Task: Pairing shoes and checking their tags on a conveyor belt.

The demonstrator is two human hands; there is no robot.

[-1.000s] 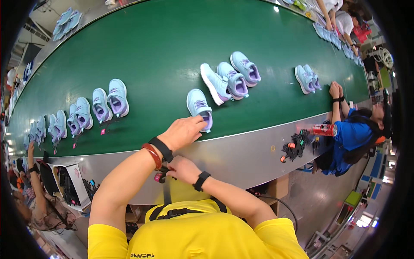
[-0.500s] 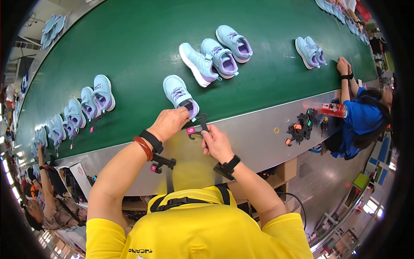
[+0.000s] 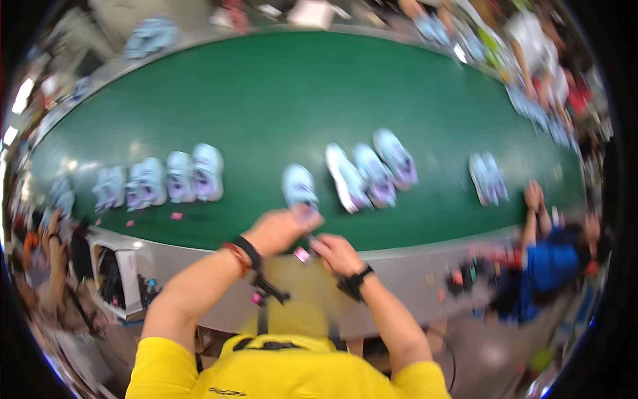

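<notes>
My left hand (image 3: 280, 231) is closed on the heel end of a light blue and lilac child's sneaker (image 3: 299, 186), which lies toe away on the green surface. Close beside it, my right hand (image 3: 337, 254) grips a black plastic shoe hanger (image 3: 302, 255) with a pink tag, near the shoe's heel. Blur and fingers hide whether hanger and shoe touch. A second black hanger (image 3: 272, 290) with a pink tag lies near my left wrist. Just right of the held shoe are three matching sneakers (image 3: 375, 178).
Several paired sneakers (image 3: 208, 174) line the green table (image 3: 279, 93) at left, some with pink tags. Another pair (image 3: 488, 179) stands at right, near a co-worker in blue (image 3: 555, 256). Black hangers (image 3: 458, 279) are heaped on the metal edge (image 3: 399, 269). A white box (image 3: 129, 276) stands at left.
The view has tilted up and blurred, showing more of the table's far side and people there. Both hands keep their grips, with the hanger still by the shoe's heel.
</notes>
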